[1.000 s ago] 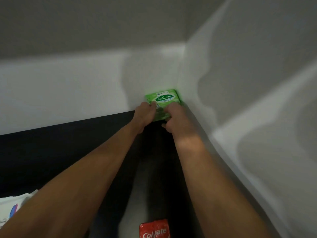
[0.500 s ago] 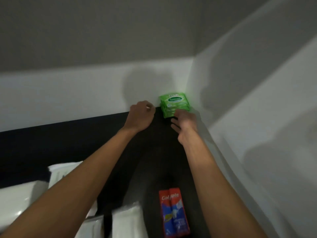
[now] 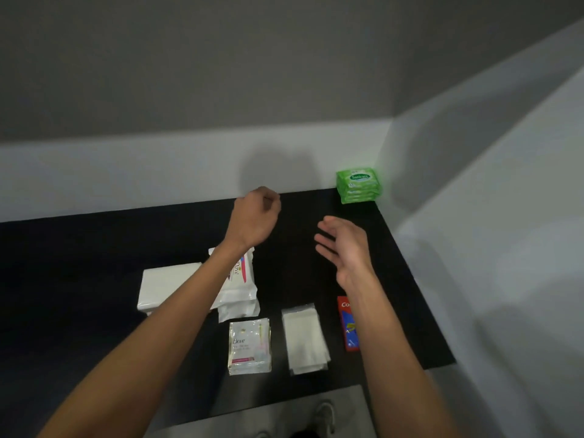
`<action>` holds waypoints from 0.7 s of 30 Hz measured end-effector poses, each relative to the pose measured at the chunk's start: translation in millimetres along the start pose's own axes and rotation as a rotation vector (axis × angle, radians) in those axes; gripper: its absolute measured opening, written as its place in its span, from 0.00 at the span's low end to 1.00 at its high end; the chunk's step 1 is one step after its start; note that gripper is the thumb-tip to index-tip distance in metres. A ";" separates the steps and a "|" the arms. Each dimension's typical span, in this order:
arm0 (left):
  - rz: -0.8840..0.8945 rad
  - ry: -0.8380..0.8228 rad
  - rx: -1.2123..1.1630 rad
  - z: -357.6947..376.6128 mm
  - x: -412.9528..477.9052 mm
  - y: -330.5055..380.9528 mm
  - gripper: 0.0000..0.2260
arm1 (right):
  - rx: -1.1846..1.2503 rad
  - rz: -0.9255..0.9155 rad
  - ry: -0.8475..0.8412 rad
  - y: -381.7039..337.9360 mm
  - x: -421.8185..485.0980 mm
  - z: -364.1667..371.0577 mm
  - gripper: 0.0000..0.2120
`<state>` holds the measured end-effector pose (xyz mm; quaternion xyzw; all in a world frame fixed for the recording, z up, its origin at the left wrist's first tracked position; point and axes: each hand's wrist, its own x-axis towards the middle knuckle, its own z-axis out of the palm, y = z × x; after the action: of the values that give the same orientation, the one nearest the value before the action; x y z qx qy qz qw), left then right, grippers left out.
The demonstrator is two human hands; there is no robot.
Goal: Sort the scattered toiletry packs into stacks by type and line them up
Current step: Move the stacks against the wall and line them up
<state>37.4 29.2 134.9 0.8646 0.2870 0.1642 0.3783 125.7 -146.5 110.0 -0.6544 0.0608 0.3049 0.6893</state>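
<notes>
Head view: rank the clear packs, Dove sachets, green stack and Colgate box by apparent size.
1. Clear packs
2. Dove sachets, slightly smaller
3. Green stack, farthest away, so unsure
4. Colgate box, partly hidden

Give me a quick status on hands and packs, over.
Left hand curled, empty; right hand open, empty. Green Sanicare stack in far right corner, untouched. Dove sachets, white packs, Colgate box lie nearer, none blocking.
</notes>
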 end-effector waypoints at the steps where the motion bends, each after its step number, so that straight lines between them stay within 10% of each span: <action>1: -0.011 0.006 0.013 -2.2 -5.8 -8.6 0.12 | -0.010 0.020 -0.021 6.5 -5.5 5.4 0.11; 8: -0.085 -0.081 0.264 -10.7 -17.4 -80.6 0.17 | -0.201 0.145 -0.130 58.7 -25.1 52.2 0.15; 21: -0.383 -0.837 0.216 -36.8 36.5 -153.4 0.31 | -0.489 0.277 -0.285 140.3 -21.9 111.0 0.29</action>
<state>-9.5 156.7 46.8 0.8223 0.2795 -0.3020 0.3930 2.9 -55.7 14.3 -0.7369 -0.0232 0.4901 0.4649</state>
